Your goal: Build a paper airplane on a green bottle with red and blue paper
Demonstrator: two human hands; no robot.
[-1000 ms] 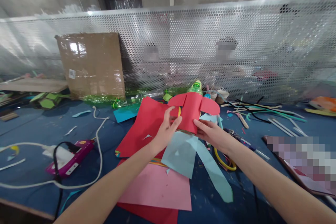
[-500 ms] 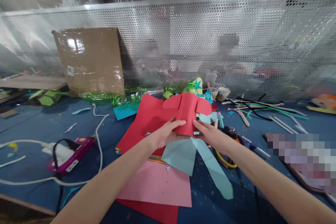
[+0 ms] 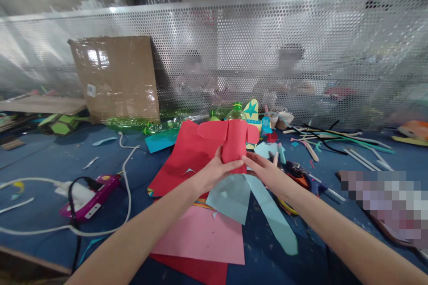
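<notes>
Between my hands is a green plastic bottle (image 3: 237, 112) wrapped in red paper (image 3: 235, 140), its green cap pointing away from me. Red rounded flaps stick out at both sides of the wrap, the left flap (image 3: 212, 131) longer to the eye than the right one. My left hand (image 3: 217, 170) curls round the lower left of the wrapped bottle, thumb on its near end. From the right, my right hand (image 3: 262, 169) grips the same end, its fingers partly hidden. Below lie light blue paper (image 3: 230, 198), pink paper (image 3: 200, 236) and a stack of red sheets (image 3: 177, 160).
A purple power strip (image 3: 92, 196) with white and black cables lies left. Cardboard (image 3: 115, 80) leans on a perforated metal screen (image 3: 247, 44), with people blurred behind it. A glue gun (image 3: 310, 182), thin sticks and paper scraps lie to the right.
My left hand, looser a second ago, has closed round the wrapped bottle's lower end. The bottle has turned and shifted slightly left, uncovering a yellow star-marked cutout behind it.
</notes>
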